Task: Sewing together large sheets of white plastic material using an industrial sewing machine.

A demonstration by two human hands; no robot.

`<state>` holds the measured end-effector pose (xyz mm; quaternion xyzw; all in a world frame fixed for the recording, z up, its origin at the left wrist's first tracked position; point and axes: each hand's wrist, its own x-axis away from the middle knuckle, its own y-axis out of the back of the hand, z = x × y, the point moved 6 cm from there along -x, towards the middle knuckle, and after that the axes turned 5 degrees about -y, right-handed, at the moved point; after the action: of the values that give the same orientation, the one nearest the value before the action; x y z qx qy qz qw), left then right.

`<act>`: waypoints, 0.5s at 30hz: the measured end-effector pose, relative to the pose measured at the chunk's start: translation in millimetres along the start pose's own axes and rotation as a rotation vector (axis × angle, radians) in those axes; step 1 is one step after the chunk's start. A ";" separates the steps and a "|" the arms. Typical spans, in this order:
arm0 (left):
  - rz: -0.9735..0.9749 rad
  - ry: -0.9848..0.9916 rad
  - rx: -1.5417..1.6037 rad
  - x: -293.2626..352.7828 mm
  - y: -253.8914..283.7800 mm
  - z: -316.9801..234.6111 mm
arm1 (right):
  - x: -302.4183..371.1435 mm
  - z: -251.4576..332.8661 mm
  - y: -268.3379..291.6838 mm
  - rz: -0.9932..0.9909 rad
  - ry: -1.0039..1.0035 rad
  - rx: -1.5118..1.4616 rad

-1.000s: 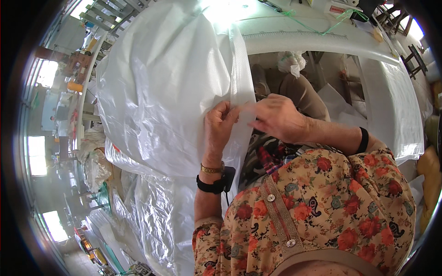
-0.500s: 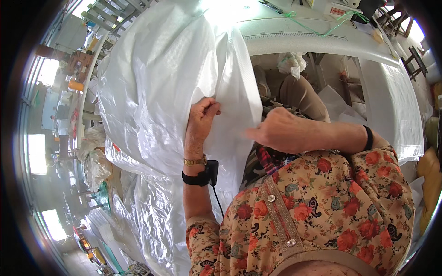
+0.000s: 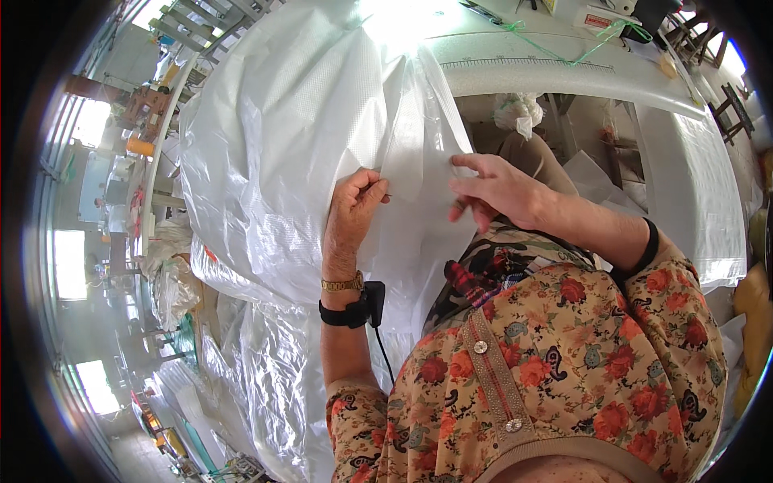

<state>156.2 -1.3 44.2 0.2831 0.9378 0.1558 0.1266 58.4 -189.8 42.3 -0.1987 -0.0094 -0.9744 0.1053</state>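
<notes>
A large white woven plastic sheet (image 3: 274, 161), glossy and creased, drapes from the table down over my lap on the left and centre. My left hand (image 3: 354, 211) pinches a fold of it between thumb and fingers, near the sheet's middle. To the right, at the sheet's free edge, my right hand (image 3: 501, 191) has its fingers spread. Its fingertips overlap the edge in view, and I cannot tell whether they touch it. A watch and a black strap with a small black device (image 3: 372, 304) are on my left forearm.
The white worktable (image 3: 636, 78) has ruler marks along its front. Green string (image 3: 555, 58) and a dark slim tool (image 3: 481, 11) lie on it. A white plastic bag (image 3: 516, 111) hangs below. White sheeting (image 3: 684, 185) hangs at the right, and crumpled clear film (image 3: 282, 378) lies lower left.
My right hand has risen toward the sheet's right edge and its fingers have spread apart. My left hand keeps its pinch on the sheet. The view has shifted slightly.
</notes>
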 end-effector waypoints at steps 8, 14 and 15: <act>-0.008 0.013 0.050 0.5 -4.2 -2.0 | -33.2 -31.8 -10.8 -0.275 0.007 -0.284; -0.047 0.027 0.038 1.7 -3.4 -6.9 | -23.2 -4.5 3.6 -0.486 0.326 0.160; -0.067 0.042 0.032 2.3 -1.3 -6.4 | -18.8 10.5 2.0 -0.547 0.549 0.421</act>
<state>151.6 -2.5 49.2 0.2504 0.9516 0.1423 0.1072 79.8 -187.3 44.6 0.1030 -0.2315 -0.9599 -0.1197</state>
